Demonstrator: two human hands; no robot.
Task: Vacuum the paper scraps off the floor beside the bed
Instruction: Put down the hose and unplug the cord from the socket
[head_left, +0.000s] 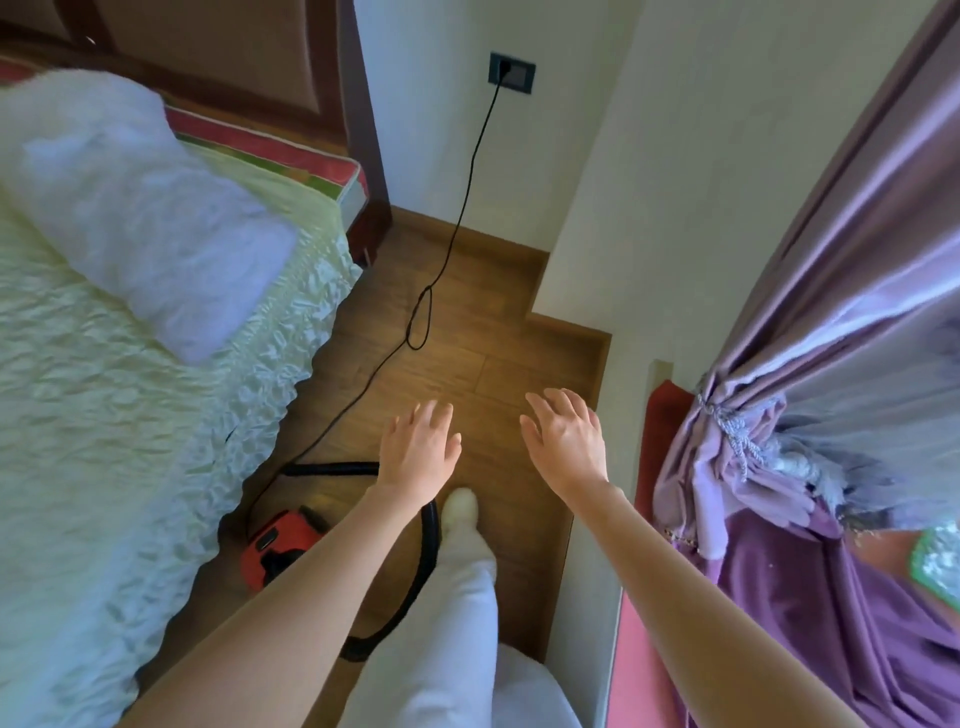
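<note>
A red vacuum cleaner (278, 545) sits on the wooden floor (493, 358) beside the bed (104, 415), partly hidden by my left forearm. Its black hose (426, 561) curves round my leg. A black power cord (457, 223) runs from the vacuum up to a dark wall socket (511, 73). My left hand (418, 449) and my right hand (566, 441) hover over the floor, palms down, fingers spread, holding nothing. No paper scraps show on the visible floor.
A white pillow (150, 218) lies on the bed's cream cover. A purple curtain (831, 364) hangs at the right over a pink surface (639, 649). White walls close the narrow floor strip. My foot (460, 506) in a light slipper stands near the hose.
</note>
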